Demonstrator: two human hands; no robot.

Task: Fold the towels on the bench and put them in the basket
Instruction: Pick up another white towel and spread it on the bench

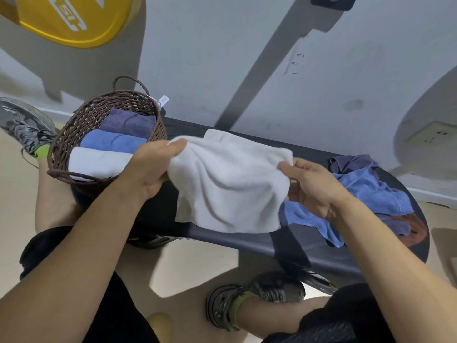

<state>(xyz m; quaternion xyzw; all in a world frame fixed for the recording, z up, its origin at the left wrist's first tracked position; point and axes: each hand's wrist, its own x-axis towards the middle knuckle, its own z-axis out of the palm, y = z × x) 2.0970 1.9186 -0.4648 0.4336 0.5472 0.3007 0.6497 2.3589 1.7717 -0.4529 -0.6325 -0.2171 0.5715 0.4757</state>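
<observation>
A white towel (227, 184) hangs stretched between my two hands above the dark bench (247, 243). My left hand (150, 167) pinches its left top corner and my right hand (311, 186) pinches its right top corner. At the bench's left end stands a brown woven basket (74, 134) with three folded towels side by side: purple (128, 122), blue (111, 142) and white (99, 162). On the bench's right end lie a crumpled blue towel (371, 191) and a purple one (351, 162) behind it.
A grey wall rises just behind the bench, with a socket (435, 134) low at the right. A yellow weight plate (74, 18) hangs at the top left. My shoes (257, 298) and knees sit on the beige floor in front of the bench.
</observation>
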